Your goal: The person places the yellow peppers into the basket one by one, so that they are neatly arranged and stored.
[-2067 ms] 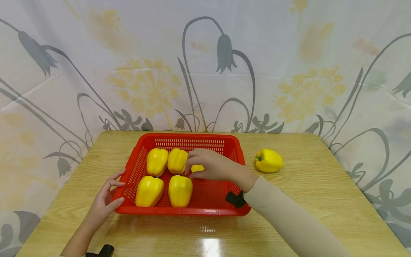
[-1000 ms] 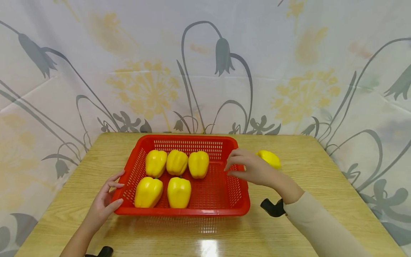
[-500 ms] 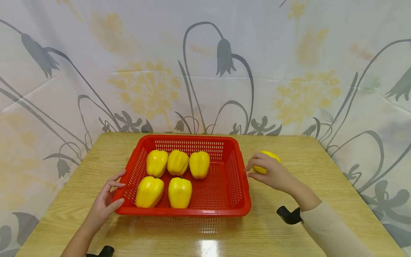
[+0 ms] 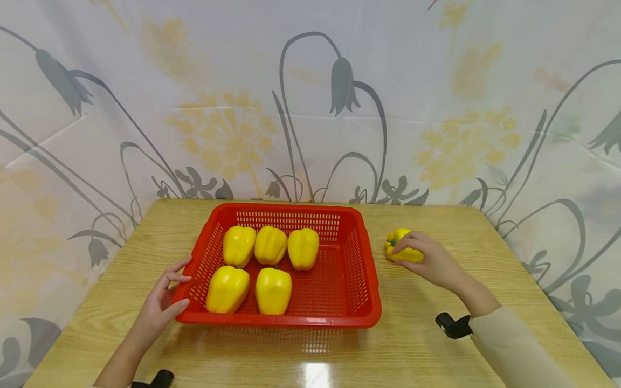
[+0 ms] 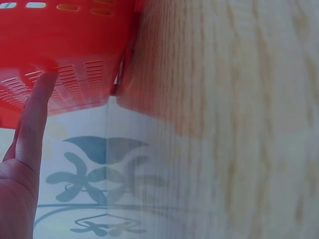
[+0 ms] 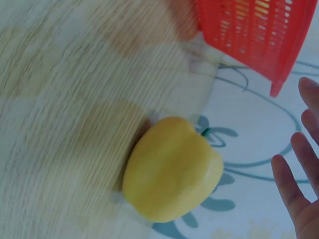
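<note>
Fingers of my left hand touch the left side of a red perforated plastic basket, with the thumb near its front corner. In the left wrist view one straight finger lies against the basket's outer wall. Several yellow bell peppers lie inside, three along the back and two in front. My right hand, its fingers spread apart in the right wrist view, is over another yellow bell pepper on the table. That pepper lies on its side, green stem showing, with a gap between it and the visible fingers.
The light wooden table carries the basket left of centre. A cloth with printed flowers hangs behind the table and down both sides. Black curved pieces sit at both wrists.
My right hand has left a pepper in the back row of the basket, crossed the right rim, and moved over the pepper on the table. The left hand stays at the basket.
</note>
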The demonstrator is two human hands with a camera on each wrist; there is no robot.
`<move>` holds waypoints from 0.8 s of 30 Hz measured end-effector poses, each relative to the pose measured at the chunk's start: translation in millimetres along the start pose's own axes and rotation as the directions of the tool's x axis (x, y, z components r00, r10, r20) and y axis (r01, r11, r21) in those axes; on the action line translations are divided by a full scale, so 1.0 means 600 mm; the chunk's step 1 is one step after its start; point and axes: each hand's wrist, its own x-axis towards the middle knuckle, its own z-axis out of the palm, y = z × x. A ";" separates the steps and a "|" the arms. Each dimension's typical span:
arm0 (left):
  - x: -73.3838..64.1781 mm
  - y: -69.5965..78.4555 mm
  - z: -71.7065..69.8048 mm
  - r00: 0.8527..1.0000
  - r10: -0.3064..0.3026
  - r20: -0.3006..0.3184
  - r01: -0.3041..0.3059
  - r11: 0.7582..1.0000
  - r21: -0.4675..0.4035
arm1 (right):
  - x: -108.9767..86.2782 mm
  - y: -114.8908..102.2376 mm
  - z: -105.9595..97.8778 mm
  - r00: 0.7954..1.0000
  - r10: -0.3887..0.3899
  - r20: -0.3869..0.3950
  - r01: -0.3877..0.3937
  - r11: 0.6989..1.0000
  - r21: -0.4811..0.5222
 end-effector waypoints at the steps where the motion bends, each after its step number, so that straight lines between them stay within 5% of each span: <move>1: 0.000 -0.001 0.000 1.000 0.003 0.001 -0.003 1.000 0.001 | -0.002 0.004 0.000 1.000 0.011 -0.001 -0.011 1.000 -0.004; 17: -0.001 -0.005 -0.002 1.000 0.011 0.012 -0.011 1.000 0.001 | -0.035 0.071 0.004 0.968 0.248 0.040 -0.248 0.969 0.008; 20: 0.000 -0.004 -0.002 1.000 0.009 0.006 -0.009 1.000 0.008 | -0.038 0.077 0.004 0.940 0.330 0.092 -0.333 0.943 0.017; 24: 0.000 -0.003 -0.002 1.000 0.005 0.006 -0.005 1.000 0.014 | -0.038 0.080 0.003 0.875 0.443 0.195 -0.455 0.890 0.020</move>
